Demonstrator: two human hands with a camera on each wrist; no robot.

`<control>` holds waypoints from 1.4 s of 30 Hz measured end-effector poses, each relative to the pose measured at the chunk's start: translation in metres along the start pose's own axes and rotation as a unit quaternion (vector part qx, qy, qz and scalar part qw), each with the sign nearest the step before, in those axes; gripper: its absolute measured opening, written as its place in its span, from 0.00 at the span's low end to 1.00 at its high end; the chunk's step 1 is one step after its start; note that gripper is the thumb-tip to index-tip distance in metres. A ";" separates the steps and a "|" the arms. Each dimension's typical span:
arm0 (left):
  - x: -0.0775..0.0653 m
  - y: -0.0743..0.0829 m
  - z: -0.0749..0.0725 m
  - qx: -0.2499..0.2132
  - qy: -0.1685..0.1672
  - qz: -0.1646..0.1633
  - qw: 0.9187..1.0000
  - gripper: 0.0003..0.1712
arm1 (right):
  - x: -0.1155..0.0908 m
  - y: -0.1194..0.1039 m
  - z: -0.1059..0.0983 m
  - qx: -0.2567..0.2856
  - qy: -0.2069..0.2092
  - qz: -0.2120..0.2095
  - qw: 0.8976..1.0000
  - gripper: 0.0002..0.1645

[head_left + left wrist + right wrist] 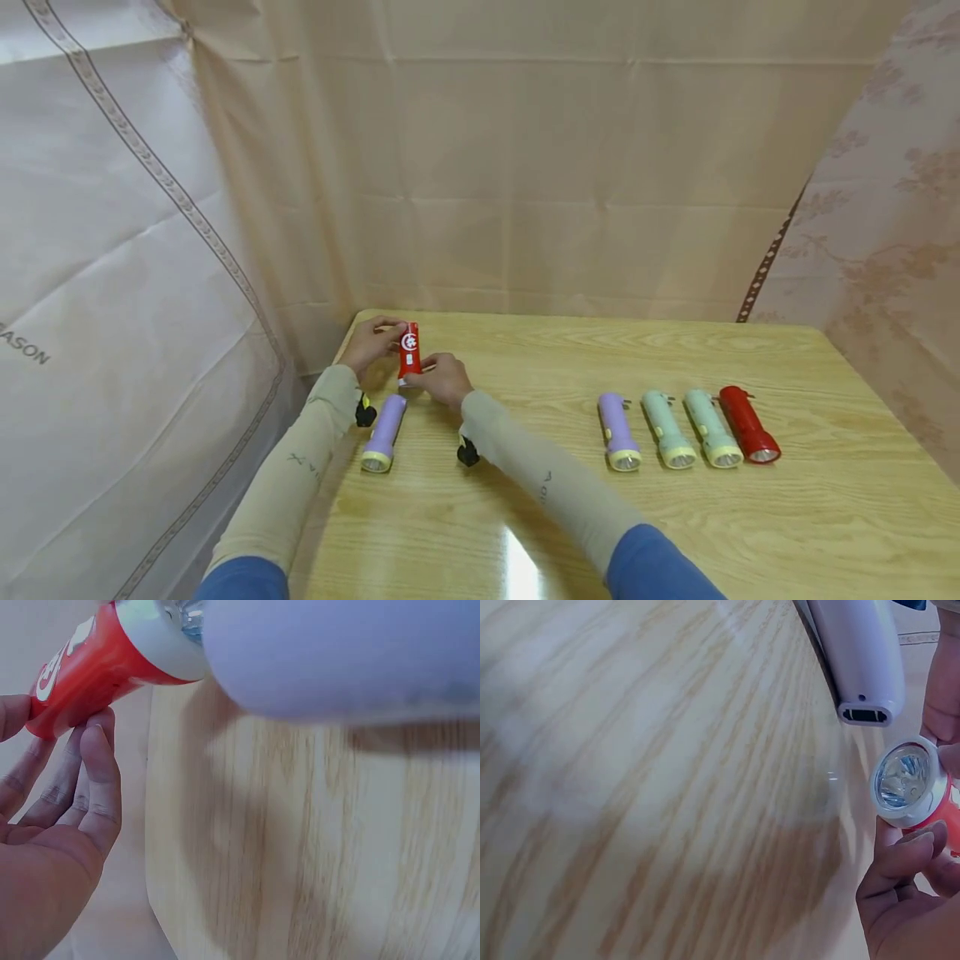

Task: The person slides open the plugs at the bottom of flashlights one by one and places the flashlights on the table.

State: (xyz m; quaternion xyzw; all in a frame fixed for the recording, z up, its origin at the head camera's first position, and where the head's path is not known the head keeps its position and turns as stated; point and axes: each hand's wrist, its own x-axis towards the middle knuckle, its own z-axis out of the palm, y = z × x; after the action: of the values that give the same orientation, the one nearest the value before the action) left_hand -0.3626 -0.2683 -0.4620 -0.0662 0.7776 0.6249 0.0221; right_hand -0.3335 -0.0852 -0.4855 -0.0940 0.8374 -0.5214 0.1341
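A small red flashlight (pixel 409 350) with a white emblem and a white-rimmed head is held by both hands near the table's far left corner. My left hand (pixel 367 343) pinches its tail end between thumb and fingers. At the head end, the thumb and fingers of my right hand (pixel 446 379) grip the white rim. The clear lens (pixel 904 780) shows in the right wrist view. Just in front of the hands lies a purple flashlight (pixel 386 429), its cream head toward me; it looms large in the left wrist view.
On the right of the wooden table (pixel 540 358) several flashlights lie in a row: a purple one (pixel 618 432), two mint ones, the nearer-left (pixel 666 429) and its neighbour (pixel 711 427), and a larger red one (pixel 748 423). A beige curtain (pixel 525 167) hangs behind the far edge.
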 end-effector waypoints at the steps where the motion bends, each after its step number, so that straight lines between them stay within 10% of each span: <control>1: -0.001 0.001 0.002 -0.003 0.000 0.002 1.000 0.25 | -0.001 0.000 -0.003 0.000 -0.003 0.002 1.000 0.25; 42: -0.067 0.021 0.081 0.027 -0.173 0.054 0.983 0.17 | -0.111 0.044 -0.097 -0.026 -0.068 -0.040 0.997 0.25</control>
State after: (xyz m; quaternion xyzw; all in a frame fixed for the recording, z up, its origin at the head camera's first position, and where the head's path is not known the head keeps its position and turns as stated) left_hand -0.3032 -0.1800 -0.4519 0.0857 0.7810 0.6059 0.1245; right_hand -0.2603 0.0494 -0.4700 -0.1665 0.8353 -0.4966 0.1671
